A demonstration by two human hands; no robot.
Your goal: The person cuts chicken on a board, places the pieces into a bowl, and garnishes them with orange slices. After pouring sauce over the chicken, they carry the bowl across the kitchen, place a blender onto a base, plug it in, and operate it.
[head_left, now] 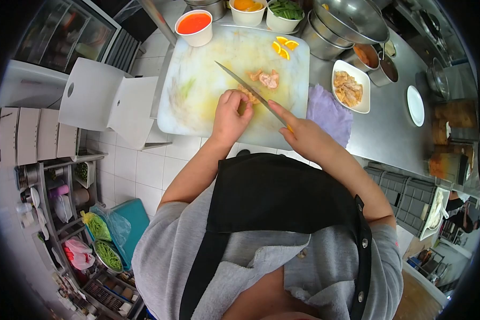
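Note:
On the white cutting board (197,80), my right hand (302,132) is closed round the handle of a long knife (245,85), whose blade points up and left. My left hand (232,114) has its fingers curled on a piece of meat (249,96), left of the blade and close to it. The fingers hide part of that piece. More pale pink meat (269,79) lies just above, on the right side of the blade. Several orange wedges (284,47) rest at the board's upper right.
Tubs of red sauce (193,24), orange fruit (247,10) and green leaves (285,9) stand behind the board. To the right are a purple cloth (329,114), a white dish of meat (352,88), metal pots (322,45) and a white plate (415,105). A white chair (96,93) stands left.

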